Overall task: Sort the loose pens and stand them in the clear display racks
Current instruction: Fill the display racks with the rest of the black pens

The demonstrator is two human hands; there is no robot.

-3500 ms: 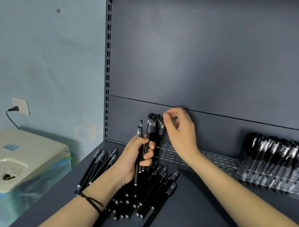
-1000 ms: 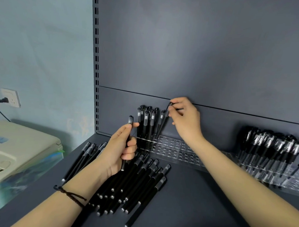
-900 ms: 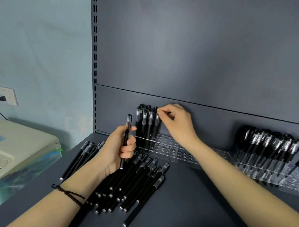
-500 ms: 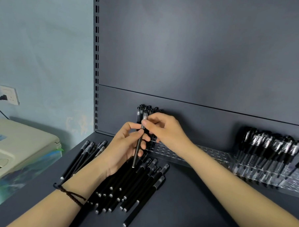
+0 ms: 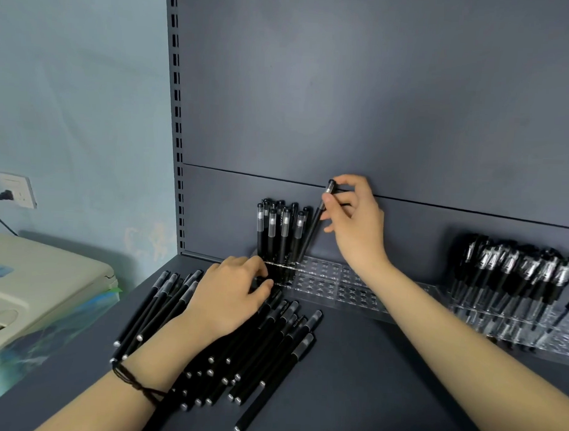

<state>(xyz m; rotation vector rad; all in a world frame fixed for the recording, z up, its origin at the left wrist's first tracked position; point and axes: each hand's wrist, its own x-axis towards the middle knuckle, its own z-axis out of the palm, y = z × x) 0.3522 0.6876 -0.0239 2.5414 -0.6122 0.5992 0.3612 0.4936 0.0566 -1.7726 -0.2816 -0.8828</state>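
Observation:
Loose black pens [image 5: 264, 351] lie in a heap on the dark shelf, with a second small bunch [image 5: 157, 304] to its left. A clear perforated rack [image 5: 335, 282] runs along the back wall; several black pens [image 5: 277, 231] stand at its left end. My right hand [image 5: 354, 225] pinches one black pen [image 5: 315, 221] near its cap, tilted, its lower end at the rack beside the standing pens. My left hand [image 5: 234, 294] rests palm down on the top of the heap by the rack's left end; its fingertips curl among the pens there, and whether they grip one is hidden.
A second clear rack [image 5: 516, 326] at the right holds many clipped black pens [image 5: 515, 267]. A slotted upright [image 5: 178, 119] marks the shelf's left edge. Beyond it sits a beige machine [image 5: 35, 289] and a wall socket [image 5: 17, 190] with a plug.
My right hand took the pen from my left hand and carried it up and right to the rack. My left hand dropped down onto the heap of pens.

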